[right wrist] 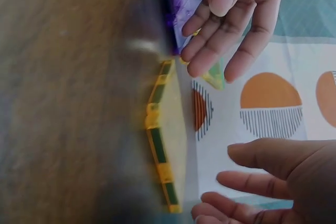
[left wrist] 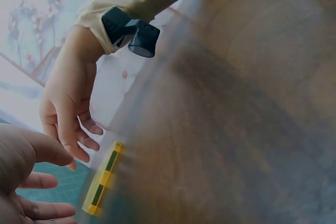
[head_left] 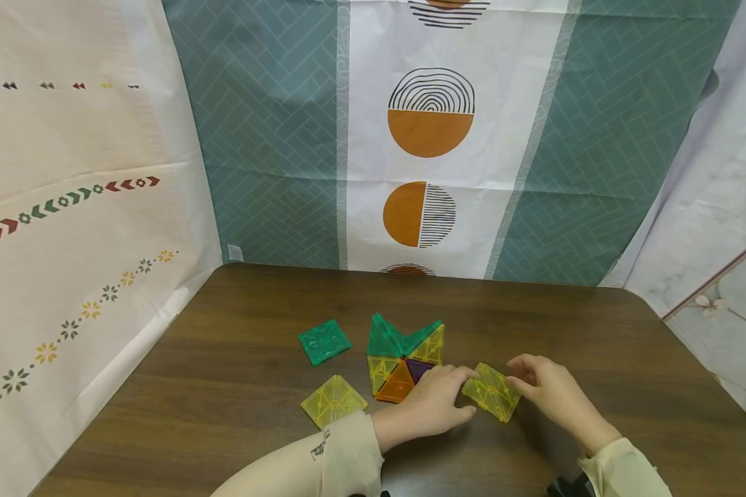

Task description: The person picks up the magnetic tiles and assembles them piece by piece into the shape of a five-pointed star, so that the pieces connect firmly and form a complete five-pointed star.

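Observation:
A yellow see-through magnetic tile (head_left: 492, 392) lies flat on the table between the two hands. My left hand (head_left: 434, 400) hovers at its left, fingers relaxed and parted, with nothing in the grasp. On the other side is my right hand (head_left: 550, 393), its loosely bent fingers close to the tile's right edge. The right wrist view shows a gap between the right hand (right wrist: 278, 182) and the yellow tile's edge (right wrist: 160, 145). Just beyond the left hand, green (head_left: 385, 338), yellow (head_left: 380, 371), orange (head_left: 395, 384) and purple (head_left: 418, 368) triangle tiles meet around one point, partly covered by that hand.
A green square tile (head_left: 324, 342) lies at the left, and a yellow square tile (head_left: 334, 400) sits nearer, partly behind the left sleeve (head_left: 348, 452). The brown wooden table (head_left: 224, 386) ends at a patterned cloth (head_left: 273, 172). A dark camera (left wrist: 131, 32) is strapped on the right wrist.

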`<state>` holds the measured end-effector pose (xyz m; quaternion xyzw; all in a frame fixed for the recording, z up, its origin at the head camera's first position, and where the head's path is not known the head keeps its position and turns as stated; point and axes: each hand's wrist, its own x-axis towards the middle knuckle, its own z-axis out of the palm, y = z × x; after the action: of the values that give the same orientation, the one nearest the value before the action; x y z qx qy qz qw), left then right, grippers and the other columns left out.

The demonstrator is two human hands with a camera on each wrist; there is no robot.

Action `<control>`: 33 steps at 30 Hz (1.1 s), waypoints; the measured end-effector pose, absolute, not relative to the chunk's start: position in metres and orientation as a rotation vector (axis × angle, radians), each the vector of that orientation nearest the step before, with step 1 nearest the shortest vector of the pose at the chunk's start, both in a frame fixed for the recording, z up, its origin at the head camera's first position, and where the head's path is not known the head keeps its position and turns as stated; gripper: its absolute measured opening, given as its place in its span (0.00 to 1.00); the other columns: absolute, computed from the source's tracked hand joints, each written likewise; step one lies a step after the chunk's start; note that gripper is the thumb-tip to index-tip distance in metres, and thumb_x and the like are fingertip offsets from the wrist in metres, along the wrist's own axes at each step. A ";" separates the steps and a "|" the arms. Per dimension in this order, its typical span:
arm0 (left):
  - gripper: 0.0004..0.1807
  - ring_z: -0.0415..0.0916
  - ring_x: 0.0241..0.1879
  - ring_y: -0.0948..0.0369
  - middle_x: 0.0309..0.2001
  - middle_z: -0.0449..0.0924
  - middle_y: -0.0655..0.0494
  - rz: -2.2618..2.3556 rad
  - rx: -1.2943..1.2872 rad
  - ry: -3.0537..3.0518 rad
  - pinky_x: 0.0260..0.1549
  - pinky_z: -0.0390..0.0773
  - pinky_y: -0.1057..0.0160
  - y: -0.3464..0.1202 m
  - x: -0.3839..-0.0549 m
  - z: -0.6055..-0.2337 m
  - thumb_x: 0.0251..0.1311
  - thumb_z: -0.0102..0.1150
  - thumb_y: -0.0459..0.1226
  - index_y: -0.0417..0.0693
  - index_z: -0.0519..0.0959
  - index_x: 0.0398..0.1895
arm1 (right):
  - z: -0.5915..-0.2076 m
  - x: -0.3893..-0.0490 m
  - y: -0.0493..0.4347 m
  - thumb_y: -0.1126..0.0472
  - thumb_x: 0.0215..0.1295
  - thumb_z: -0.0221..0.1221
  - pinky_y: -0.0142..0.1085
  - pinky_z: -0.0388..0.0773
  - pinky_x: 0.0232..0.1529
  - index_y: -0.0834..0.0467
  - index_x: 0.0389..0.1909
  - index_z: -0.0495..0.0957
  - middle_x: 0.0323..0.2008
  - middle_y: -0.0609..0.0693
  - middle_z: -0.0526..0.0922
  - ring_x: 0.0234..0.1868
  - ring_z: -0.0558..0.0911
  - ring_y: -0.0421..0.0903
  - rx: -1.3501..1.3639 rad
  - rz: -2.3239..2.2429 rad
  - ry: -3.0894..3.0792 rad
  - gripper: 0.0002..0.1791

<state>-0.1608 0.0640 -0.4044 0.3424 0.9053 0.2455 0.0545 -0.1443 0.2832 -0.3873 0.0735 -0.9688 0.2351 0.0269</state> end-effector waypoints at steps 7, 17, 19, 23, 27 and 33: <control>0.26 0.72 0.56 0.60 0.56 0.78 0.62 0.637 1.032 2.777 0.59 0.69 0.59 0.066 -0.156 -0.410 0.59 0.63 0.48 0.57 0.71 0.62 | -0.398 -0.142 0.288 0.58 0.63 0.61 0.35 0.75 0.24 0.66 0.44 0.78 0.26 0.48 0.80 0.23 0.77 0.41 0.120 0.706 -3.099 0.16; 0.26 0.71 0.59 0.58 0.57 0.79 0.62 0.847 0.940 2.726 0.59 0.69 0.59 0.071 -0.150 -0.414 0.58 0.64 0.45 0.57 0.73 0.61 | -0.402 -0.140 0.283 0.62 0.62 0.61 0.32 0.71 0.21 0.68 0.42 0.79 0.23 0.47 0.80 0.20 0.76 0.40 0.051 0.784 -3.104 0.13; 0.26 0.71 0.58 0.58 0.56 0.79 0.61 0.939 0.907 2.691 0.58 0.70 0.60 0.072 -0.149 -0.415 0.57 0.64 0.44 0.57 0.73 0.60 | -0.402 -0.140 0.284 0.62 0.62 0.61 0.32 0.72 0.23 0.68 0.43 0.78 0.24 0.47 0.81 0.21 0.76 0.39 0.038 0.786 -3.108 0.14; 0.25 0.72 0.56 0.59 0.55 0.80 0.56 1.138 0.833 2.591 0.52 0.73 0.62 0.072 -0.147 -0.414 0.57 0.64 0.42 0.55 0.74 0.59 | -0.402 -0.139 0.285 0.62 0.61 0.61 0.34 0.74 0.25 0.69 0.44 0.78 0.25 0.47 0.81 0.21 0.77 0.39 0.037 0.800 -3.106 0.15; 0.24 0.74 0.49 0.57 0.55 0.79 0.49 1.360 0.708 2.441 0.44 0.75 0.63 0.072 -0.146 -0.414 0.56 0.64 0.39 0.53 0.74 0.58 | -0.403 -0.137 0.287 0.62 0.60 0.62 0.34 0.75 0.26 0.69 0.43 0.77 0.26 0.48 0.80 0.22 0.78 0.39 0.031 0.833 -3.095 0.15; 0.22 0.74 0.52 0.52 0.50 0.76 0.46 1.750 0.495 2.137 0.46 0.78 0.58 0.074 -0.147 -0.415 0.54 0.62 0.31 0.45 0.75 0.55 | -0.406 -0.137 0.290 0.62 0.60 0.63 0.36 0.78 0.28 0.67 0.43 0.77 0.28 0.49 0.80 0.23 0.81 0.40 0.006 0.936 -3.065 0.14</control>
<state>-0.1469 0.0739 -0.4149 0.1740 0.7509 0.6149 0.1669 -0.1374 0.2900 -0.4060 0.0019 -0.9559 0.2919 -0.0317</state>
